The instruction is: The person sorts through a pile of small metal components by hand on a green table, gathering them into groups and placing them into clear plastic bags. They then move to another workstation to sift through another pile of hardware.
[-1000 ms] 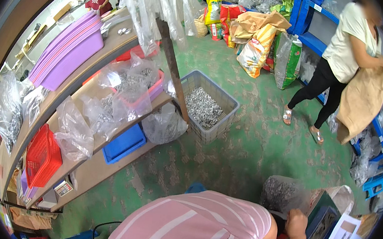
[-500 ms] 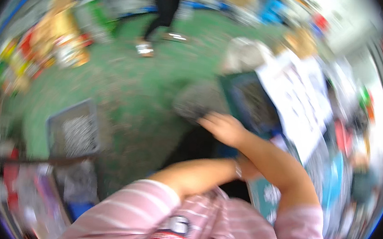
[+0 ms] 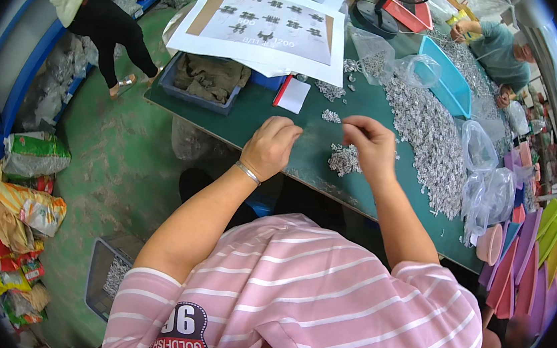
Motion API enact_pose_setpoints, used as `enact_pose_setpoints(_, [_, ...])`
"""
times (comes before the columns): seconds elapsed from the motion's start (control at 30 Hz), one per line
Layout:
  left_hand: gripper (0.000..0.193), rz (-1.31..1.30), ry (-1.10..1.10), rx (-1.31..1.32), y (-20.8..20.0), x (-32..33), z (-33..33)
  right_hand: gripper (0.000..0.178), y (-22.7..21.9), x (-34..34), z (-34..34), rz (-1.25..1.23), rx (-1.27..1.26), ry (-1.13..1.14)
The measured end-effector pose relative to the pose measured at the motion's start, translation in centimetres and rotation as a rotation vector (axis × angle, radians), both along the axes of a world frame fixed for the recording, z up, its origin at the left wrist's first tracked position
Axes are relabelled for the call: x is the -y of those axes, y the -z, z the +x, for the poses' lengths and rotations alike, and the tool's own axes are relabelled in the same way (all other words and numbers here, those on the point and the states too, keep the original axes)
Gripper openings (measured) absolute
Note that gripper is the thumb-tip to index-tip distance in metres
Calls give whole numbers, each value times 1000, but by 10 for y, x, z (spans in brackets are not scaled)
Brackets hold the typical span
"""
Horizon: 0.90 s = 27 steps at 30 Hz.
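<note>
My left hand (image 3: 271, 148) is over the near edge of the green table (image 3: 230, 121), its fingers curled together in a pinch; anything in them is hidden. To its right, my right hand (image 3: 373, 149) hangs above a small pile of silvery metal parts (image 3: 343, 160), thumb and fingers bent toward each other. Whatever its fingertips hold is too small to make out. Between and beyond the hands lies a smaller cluster of the same parts (image 3: 331, 116). A large heap of silvery parts (image 3: 429, 145) spreads to the right of my right hand.
A grey bin with cloth (image 3: 206, 80), a red-edged notepad (image 3: 293, 95) and printed sheets (image 3: 259, 28) are on the table's far left. A blue tray (image 3: 445, 79), plastic bags (image 3: 481, 153) and a black fan (image 3: 374, 15) stand beyond. A co-worker (image 3: 501, 54) sits across; another person (image 3: 98, 22) stands left.
The view has swung toward the table. My hands, earlier crossed at the forearms beside the table's edge, are now apart over the tabletop. The standing person appears farther left.
</note>
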<state>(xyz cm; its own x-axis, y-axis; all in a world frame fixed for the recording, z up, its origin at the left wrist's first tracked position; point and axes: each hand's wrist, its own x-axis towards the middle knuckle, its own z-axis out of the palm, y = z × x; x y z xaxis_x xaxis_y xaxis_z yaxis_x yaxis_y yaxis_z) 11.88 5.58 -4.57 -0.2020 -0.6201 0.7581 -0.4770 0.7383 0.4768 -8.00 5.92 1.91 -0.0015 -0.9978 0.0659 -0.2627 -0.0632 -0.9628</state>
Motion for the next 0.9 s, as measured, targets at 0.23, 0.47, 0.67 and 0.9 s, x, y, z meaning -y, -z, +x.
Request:
enact_pose_setpoints(0.23, [12, 19, -43, 15, 2, 4, 4, 15, 13, 20, -36, 196, 199, 114])
enact_pose_setpoints(0.47, [6, 393, -110, -293, -10, 16, -22, 8, 49, 84, -44, 100, -197, 90])
enact_pose_setpoints(0.67, [9, 524, -170, -271, -15, 58, -64, 10, 50, 109, -32, 143, -212, 54])
enact_pose_setpoints(0.9, [14, 718, -190, -232, 1, 82, -62, 11, 31, 96, -35, 147, -112, 17])
